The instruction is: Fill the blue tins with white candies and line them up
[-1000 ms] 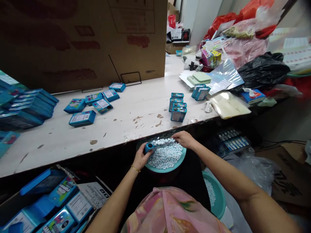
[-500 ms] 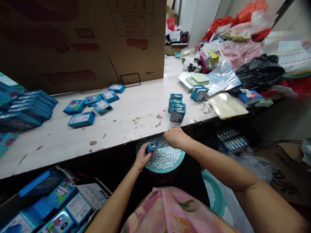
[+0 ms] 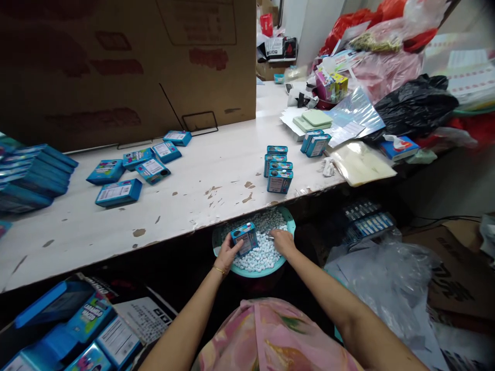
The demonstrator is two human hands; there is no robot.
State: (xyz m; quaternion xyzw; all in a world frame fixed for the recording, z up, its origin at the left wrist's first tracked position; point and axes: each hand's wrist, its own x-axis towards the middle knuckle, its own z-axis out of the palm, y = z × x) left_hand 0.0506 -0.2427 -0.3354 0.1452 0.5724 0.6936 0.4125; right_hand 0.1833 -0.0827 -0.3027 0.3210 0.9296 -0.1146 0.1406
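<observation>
At the lower centre of the frame, the left hand [image 3: 226,255] is gripping a blue container [image 3: 245,241], holding it upright above the teal basin [image 3: 251,274]. The two hands are working apart; the right hand [image 3: 284,243] is resting its curled fingers at the white pellets [image 3: 259,260], right of the container, and whether it is grasping anything cannot be told. Four blue packs [image 3: 279,183] are standing on the white table [image 3: 201,180], right of centre. A large carton [image 3: 135,62] is occupying the upper left.
</observation>
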